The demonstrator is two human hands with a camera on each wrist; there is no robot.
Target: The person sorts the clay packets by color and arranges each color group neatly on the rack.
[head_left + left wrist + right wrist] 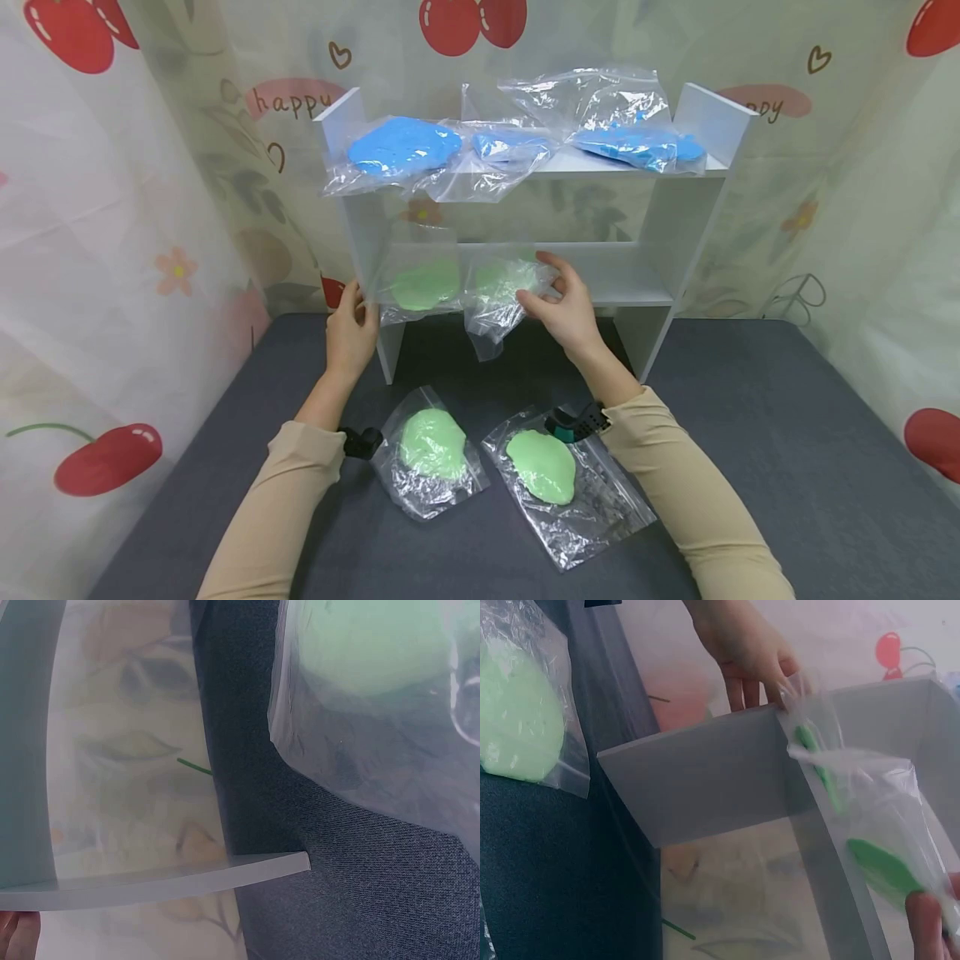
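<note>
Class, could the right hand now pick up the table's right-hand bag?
Probably not yet: the right hand pinches a green-filled bag at the lower shelf. Freed, it likely could; nothing lies on the table bag.

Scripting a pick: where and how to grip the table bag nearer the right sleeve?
Probably pinch the bag by its near-right edge, coming from the person's side, thumb above, fingers slipped beneath. It lies flat on the table, with the green lump toward the far-left end, leaving flat plastic to pinch. The black wrist device hides part of the far edge.
</note>
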